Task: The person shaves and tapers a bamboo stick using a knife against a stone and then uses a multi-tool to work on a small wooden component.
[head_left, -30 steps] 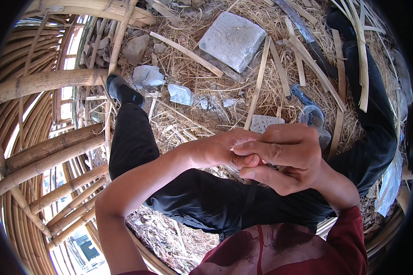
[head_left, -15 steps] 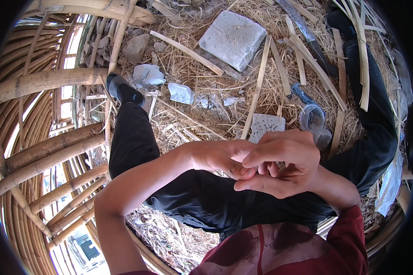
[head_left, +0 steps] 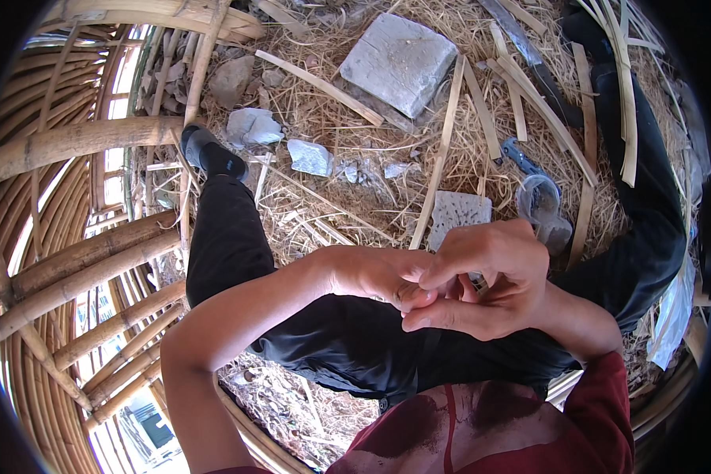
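Above my lap, my two hands meet and touch. The left hand (head_left: 374,275) is curled, its thumb bent toward the right hand's fingertips. Closed fingers of my right hand (head_left: 494,276) come round the left thumb tip from the other side, with its own thumb below. Whatever lies between them, if anything, is hidden or too small to make out. Just beyond the hands, a pitted grey block (head_left: 458,215) is partly covered by the right hand. A clear plastic cup (head_left: 539,201) lies near it, next to a blue-grey tool (head_left: 520,158).
A square stone block (head_left: 399,63) lies on the straw-covered ground, with broken stones (head_left: 310,157) to its left. Bamboo strips (head_left: 442,150) and a long blade (head_left: 521,43) lie around. A bamboo frame (head_left: 87,146) stands at left; a plastic bag (head_left: 671,316) at right.
The right hand's fingers have shifted slightly against the left thumb, which is a little more covered. Otherwise both hands stay in the same place.
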A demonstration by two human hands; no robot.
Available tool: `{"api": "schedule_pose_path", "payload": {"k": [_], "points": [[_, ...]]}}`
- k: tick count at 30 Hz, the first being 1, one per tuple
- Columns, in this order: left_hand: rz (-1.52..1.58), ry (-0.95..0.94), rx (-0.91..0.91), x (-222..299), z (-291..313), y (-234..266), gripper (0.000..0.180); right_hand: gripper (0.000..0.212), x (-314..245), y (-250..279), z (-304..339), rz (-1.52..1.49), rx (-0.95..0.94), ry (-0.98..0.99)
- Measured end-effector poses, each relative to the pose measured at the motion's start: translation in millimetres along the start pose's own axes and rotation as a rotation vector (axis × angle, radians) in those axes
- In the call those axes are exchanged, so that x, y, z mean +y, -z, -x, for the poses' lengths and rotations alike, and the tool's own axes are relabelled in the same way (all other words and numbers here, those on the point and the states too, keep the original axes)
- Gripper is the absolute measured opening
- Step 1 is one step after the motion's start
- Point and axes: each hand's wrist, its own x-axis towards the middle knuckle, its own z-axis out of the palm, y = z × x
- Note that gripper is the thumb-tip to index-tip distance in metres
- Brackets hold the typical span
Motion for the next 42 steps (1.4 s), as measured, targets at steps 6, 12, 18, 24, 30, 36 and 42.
{"api": "schedule_pose_path", "payload": {"k": [6,12,18,24,30,36,42], "points": [[0.033,-0.006,0.012,8,-6,-3,0.094,0.023,2,1,1,-0.049,-0.006,-0.012],[0.116,-0.001,0.115,11,-6,-12,0.086,0.033,9,-1,3,-0.060,-0.015,0.092],[0.178,-0.012,0.111,10,-8,-13,0.086,0.031,8,-1,2,-0.079,-0.028,0.078],[0.109,0.033,0.070,12,-10,-10,0.098,0.032,4,3,3,-0.037,-0.044,0.106],[0.092,-0.152,0.378,22,2,-2,0.069,0.019,12,39,-19,-0.057,0.073,-0.139],[-0.236,-0.280,0.938,67,24,13,0.024,0.032,76,201,10,1.018,0.200,-0.765],[-0.259,-0.328,1.006,72,32,0,0.019,0.025,135,198,35,1.393,-0.322,-1.055]]}}
